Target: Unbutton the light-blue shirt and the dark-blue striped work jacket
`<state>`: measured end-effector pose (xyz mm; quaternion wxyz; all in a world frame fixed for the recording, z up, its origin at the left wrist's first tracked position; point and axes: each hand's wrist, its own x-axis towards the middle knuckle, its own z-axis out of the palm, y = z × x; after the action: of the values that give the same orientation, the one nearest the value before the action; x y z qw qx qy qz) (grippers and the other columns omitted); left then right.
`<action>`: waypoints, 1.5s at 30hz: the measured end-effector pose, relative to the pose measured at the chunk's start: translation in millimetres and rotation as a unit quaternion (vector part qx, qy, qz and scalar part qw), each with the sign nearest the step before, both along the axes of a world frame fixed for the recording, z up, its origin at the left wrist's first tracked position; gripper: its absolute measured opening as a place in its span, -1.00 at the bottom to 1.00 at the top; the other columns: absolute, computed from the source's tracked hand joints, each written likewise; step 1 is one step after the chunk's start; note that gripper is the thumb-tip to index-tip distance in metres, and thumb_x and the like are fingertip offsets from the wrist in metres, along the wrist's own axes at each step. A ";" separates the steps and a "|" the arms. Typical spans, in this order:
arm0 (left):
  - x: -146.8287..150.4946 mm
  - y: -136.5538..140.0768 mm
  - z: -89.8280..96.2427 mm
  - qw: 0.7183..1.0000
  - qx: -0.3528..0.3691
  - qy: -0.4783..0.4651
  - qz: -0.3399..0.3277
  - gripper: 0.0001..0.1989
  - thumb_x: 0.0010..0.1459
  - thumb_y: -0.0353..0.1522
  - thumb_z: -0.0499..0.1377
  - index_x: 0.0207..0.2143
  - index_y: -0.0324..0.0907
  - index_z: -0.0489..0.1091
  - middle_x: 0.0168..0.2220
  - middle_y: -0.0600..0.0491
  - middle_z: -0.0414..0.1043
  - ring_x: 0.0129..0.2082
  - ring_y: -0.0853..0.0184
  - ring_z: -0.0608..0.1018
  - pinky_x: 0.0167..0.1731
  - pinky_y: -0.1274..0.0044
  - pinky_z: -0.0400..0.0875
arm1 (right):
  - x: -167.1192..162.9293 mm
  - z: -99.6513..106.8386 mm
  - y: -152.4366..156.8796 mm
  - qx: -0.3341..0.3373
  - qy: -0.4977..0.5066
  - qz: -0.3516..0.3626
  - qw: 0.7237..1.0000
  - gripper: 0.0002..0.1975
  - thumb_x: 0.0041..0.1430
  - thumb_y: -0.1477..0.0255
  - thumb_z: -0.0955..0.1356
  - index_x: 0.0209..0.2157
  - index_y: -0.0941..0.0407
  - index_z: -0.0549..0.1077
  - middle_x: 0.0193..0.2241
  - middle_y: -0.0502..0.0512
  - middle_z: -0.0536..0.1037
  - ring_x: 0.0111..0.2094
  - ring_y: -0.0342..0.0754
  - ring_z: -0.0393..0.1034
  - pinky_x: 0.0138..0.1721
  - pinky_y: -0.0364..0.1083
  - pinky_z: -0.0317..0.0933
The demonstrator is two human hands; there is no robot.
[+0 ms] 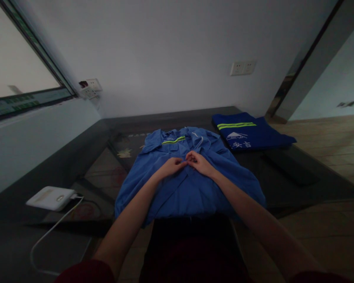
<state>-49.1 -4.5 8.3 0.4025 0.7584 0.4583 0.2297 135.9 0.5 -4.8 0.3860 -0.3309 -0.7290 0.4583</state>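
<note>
A blue work jacket (191, 196) with a collar and a yellow-green reflective stripe lies spread on the dark table, its lower edge reaching the table's front edge. My left hand (173, 166) and my right hand (200, 163) meet at the middle of its front. Both have their fingers closed in a pinch on the cloth along the front opening, with the fingertips nearly touching. Whether a button or other fastener is between them is too small to tell.
A folded darker blue garment (247, 133) with a reflective stripe and white print lies at the table's back right. Nearer is a dark flat object (289, 168). A white power bank (54, 197) with a cable (51, 232) is on the left. A wall stands behind the table.
</note>
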 end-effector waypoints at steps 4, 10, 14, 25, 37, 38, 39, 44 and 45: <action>-1.3 1.2 0.4 0.998 0.045 0.033 0.005 -0.66 0.05 -0.14 0.10 -0.58 -0.22 0.22 -0.66 0.20 0.11 -0.64 0.48 0.19 -0.64 0.62 -0.01 | 0.9 2.4 -0.2 0.025 -0.008 0.008 1.000 -0.85 0.05 0.49 0.29 -0.28 0.11 0.28 -0.49 -0.08 0.32 -0.51 -0.18 0.22 -0.51 -0.20 0.14; -1.3 -0.3 3.1 0.998 0.051 0.014 0.017 -0.69 0.09 -0.17 0.07 -0.56 -0.21 0.23 -0.65 0.19 0.14 -0.62 0.47 0.21 -0.62 0.62 0.00 | 3.9 10.2 -2.5 0.019 -0.004 0.020 1.000 -0.83 0.04 0.47 0.31 -0.26 0.10 0.30 -0.45 -0.04 0.35 -0.46 -0.16 0.27 -0.49 -0.19 0.19; 0.1 -2.0 4.0 0.996 0.077 0.021 0.023 -0.71 0.11 -0.21 0.06 -0.55 -0.21 0.24 -0.63 0.19 0.14 -0.60 0.46 0.22 -0.59 0.61 0.01 | 3.0 11.1 -2.8 0.027 -0.008 0.001 1.000 -0.83 0.03 0.50 0.30 -0.27 0.11 0.30 -0.48 -0.06 0.34 -0.49 -0.17 0.26 -0.48 -0.19 0.18; 8.0 -11.7 6.6 0.986 0.153 0.061 0.019 -0.77 0.14 -0.31 0.05 -0.52 -0.24 0.30 -0.61 0.18 0.16 -0.56 0.46 0.24 -0.53 0.60 0.01 | -0.7 5.5 -4.5 0.019 -0.020 -0.012 1.000 -0.70 -0.02 0.56 0.29 -0.17 0.13 0.37 -0.51 -0.08 0.37 -0.52 -0.17 0.31 -0.44 -0.16 0.22; 5.7 -8.7 9.3 0.980 0.190 0.016 0.051 -0.80 0.19 -0.32 0.04 -0.23 -0.22 0.39 -0.31 0.03 0.43 -0.32 0.36 0.42 -0.30 0.57 0.27 | 7.2 1.3 6.7 -0.079 0.041 -0.074 0.993 -0.85 -0.14 0.49 0.40 -0.46 0.13 0.35 -0.62 -0.05 0.46 -0.62 -0.13 0.38 -0.56 -0.14 0.31; 4.6 -7.9 7.4 0.981 0.190 0.022 0.044 -0.79 0.17 -0.33 0.07 -0.19 -0.21 0.39 -0.25 0.01 0.43 -0.30 0.35 0.43 -0.28 0.56 0.29 | 7.9 1.4 7.6 -0.078 0.051 -0.084 0.992 -0.84 -0.14 0.47 0.40 -0.47 0.13 0.34 -0.63 -0.05 0.46 -0.62 -0.13 0.38 -0.56 -0.14 0.31; 3.7 -7.4 5.3 0.982 0.186 0.031 0.030 -0.78 0.14 -0.33 0.10 -0.16 -0.20 0.39 -0.22 0.00 0.42 -0.30 0.35 0.43 -0.27 0.56 0.30 | 8.6 1.7 8.4 -0.076 0.061 -0.093 0.991 -0.83 -0.14 0.45 0.41 -0.47 0.12 0.34 -0.63 -0.06 0.46 -0.62 -0.13 0.37 -0.56 -0.14 0.31; 2.9 -9.2 -2.2 0.979 0.178 0.095 -0.034 -0.78 0.07 -0.36 0.16 -0.19 -0.19 0.42 -0.22 0.00 0.39 -0.36 0.36 0.42 -0.31 0.57 0.29 | 11.7 6.5 10.4 -0.055 0.113 -0.137 0.983 -0.83 -0.19 0.42 0.40 -0.47 0.12 0.36 -0.60 -0.06 0.44 -0.60 -0.15 0.35 -0.53 -0.14 0.30; 3.4 -9.9 -2.4 0.977 0.180 0.104 -0.035 -0.78 0.07 -0.37 0.17 -0.19 -0.18 0.42 -0.27 0.02 0.40 -0.36 0.35 0.42 -0.33 0.57 0.28 | 12.1 8.3 9.9 -0.052 0.121 -0.138 0.982 -0.83 -0.19 0.43 0.39 -0.46 0.12 0.37 -0.58 -0.05 0.45 -0.57 -0.15 0.35 -0.51 -0.14 0.30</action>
<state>-45.7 -14.4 5.9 0.2170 0.8537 0.4220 0.2146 147.9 10.5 3.4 0.5134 -0.3900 -0.5993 0.4745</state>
